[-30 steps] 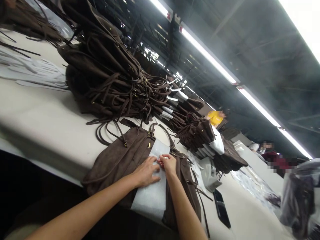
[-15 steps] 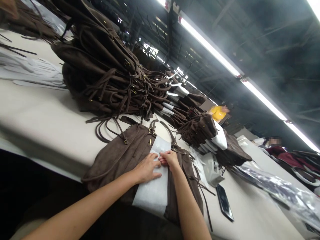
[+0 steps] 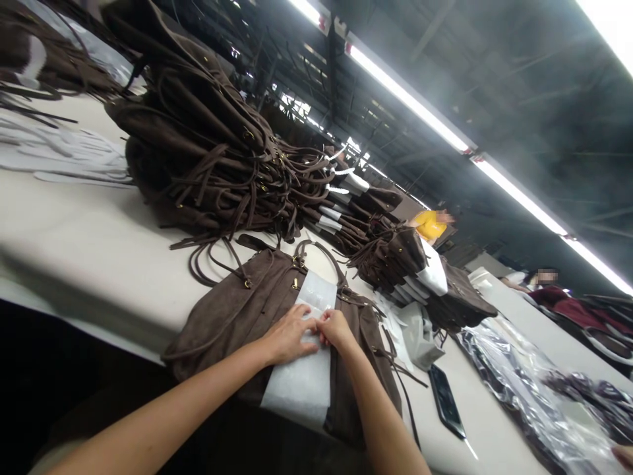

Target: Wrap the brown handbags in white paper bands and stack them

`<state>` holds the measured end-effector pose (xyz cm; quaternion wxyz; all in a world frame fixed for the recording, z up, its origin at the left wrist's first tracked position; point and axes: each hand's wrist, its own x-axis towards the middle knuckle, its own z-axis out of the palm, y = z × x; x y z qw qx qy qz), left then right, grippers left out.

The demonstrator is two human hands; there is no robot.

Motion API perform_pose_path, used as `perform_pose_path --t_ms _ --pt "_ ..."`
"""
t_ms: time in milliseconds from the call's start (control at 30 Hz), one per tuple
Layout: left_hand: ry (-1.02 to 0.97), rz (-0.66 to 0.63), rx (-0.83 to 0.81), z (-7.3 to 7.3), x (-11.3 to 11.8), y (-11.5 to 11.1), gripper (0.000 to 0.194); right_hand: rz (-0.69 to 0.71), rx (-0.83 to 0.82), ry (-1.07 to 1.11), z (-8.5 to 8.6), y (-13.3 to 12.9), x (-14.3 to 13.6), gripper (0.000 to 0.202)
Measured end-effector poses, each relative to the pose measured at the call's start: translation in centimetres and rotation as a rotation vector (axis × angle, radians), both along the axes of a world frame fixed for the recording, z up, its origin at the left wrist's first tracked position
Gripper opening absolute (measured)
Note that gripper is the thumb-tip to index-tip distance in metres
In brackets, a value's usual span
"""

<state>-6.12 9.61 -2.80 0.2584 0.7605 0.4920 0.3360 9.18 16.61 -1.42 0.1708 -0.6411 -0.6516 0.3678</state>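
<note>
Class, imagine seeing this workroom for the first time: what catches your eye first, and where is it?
Most likely the tall heap of dark brown, strappy soft bags on the off-white table, left of centre. Next comes a single dark brown bag at the table's near edge, the bare left hand and right hand together on its wide, whitish, sheet-like band. Overhead, long white tube lights slant across the dark ceiling.

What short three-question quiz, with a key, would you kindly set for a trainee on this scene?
1. True or false: in this view, the smartphone lies to the right of the nearest brown handbag.
2. Fill in: the small metal tab beside the white band is ____-coloured.
3. Over what do the left hand and right hand come together? A) smartphone B) metal tab C) white band

Key: 1 true; 2 gold; 3 C.
</note>
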Motion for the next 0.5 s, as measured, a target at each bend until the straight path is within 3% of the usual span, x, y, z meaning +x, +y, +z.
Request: perform_pose_path --t_ms 100,200,267,333,500 --pt "-0.007 -0.002 0.009 -0.3 0.0 0.1 0.032 -0.011 0.151 -0.085 0.2 -1.2 0.3 0.023" --pt "-0.01 0.003 0.028 -0.7 0.1 0.3 0.032 0.019 0.557 -0.205 -0.1 -2.5 0.4 0.014" --pt "-0.01 0.005 0.044 -1.0 0.2 0.5 0.032 0.111 0.798 -0.254 -0.8 -3.0 0.5 0.019" --pt "-0.005 0.008 0.057 -1.1 0.2 0.6 0.032 0.217 0.853 -0.27 -1.6 -3.0 0.6 0.03" --pt "0.013 0.015 0.067 -1.0 0.3 0.6 0.025 0.306 0.733 -0.378 -2.1 -2.4 0.4 0.039"
